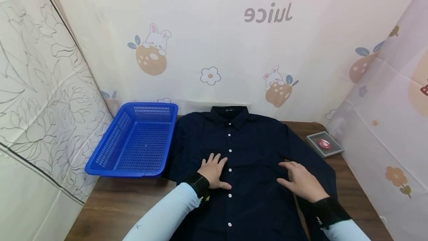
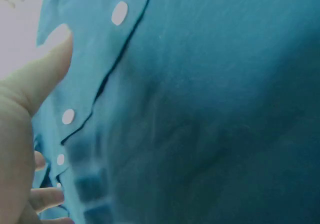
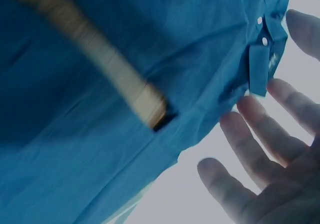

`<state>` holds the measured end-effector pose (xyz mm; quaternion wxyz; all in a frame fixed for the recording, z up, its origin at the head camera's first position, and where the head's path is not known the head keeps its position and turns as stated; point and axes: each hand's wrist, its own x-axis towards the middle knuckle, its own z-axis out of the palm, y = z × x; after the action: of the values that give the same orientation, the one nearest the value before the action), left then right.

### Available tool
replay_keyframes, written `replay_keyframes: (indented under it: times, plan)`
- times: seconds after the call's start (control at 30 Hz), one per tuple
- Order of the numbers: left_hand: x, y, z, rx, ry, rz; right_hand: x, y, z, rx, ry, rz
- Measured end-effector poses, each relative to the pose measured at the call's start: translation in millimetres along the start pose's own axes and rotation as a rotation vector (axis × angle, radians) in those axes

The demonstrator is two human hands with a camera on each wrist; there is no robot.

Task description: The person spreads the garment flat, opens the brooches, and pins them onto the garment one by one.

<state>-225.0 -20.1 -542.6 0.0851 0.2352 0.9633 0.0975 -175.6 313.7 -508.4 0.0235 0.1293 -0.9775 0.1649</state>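
Note:
A dark navy button-up shirt (image 1: 255, 151) lies front up, its collar (image 1: 239, 121) toward the back wall and a row of white buttons down its middle. My left hand (image 1: 212, 172) is over the chest beside the buttons, fingers spread. In the left wrist view its thumb (image 2: 47, 69) stands out near the button line, and whether it touches the cloth I cannot tell. My right hand (image 1: 302, 181) hovers near the sleeve on the right, fingers extended and holding nothing. In the right wrist view those fingers (image 3: 255, 154) are apart, with the shirt beyond them.
A blue perforated plastic basket (image 1: 174, 122) stands on the wooden table (image 1: 110, 203), left of the shirt. At the back right lies a small grey-framed square object (image 1: 314, 144) with a red oval on it. Printed cloth walls (image 1: 214, 40) enclose the back and sides.

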Motion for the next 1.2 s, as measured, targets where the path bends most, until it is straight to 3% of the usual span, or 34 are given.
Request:
replay_keyframes:
  times: [0.13,0.27,0.37,0.5,0.83,1.03,1.2]
  plan:
    - [-20.0,-5.0,-12.0,-0.019,0.077,0.022,16.1,-13,17,-0.014,0.036,-0.043]
    - [-40.0,-16.3,-16.6,-0.052,0.209,0.009,31.0,-28,36,-0.007,0.042,-0.069]
    - [-54.2,-25.1,-19.1,-0.112,0.285,-0.025,40.3,-37,48,-0.008,0.012,-0.036]
    - [-72.2,-35.3,-21.2,-0.159,0.332,-0.063,50.7,-43,61,-0.04,-0.045,0.026]
    - [-102.3,-56.4,-17.4,-0.195,0.32,-0.174,54.9,-50,74,-0.126,-0.093,0.01]
    - [-112.7,-73.5,-8.7,-0.189,0.335,-0.26,52.7,-45,83,-0.137,-0.164,0.052]
    - [-116.5,-84.9,-4.3,-0.205,0.281,-0.368,51.5,-41,87,-0.118,-0.161,0.077]
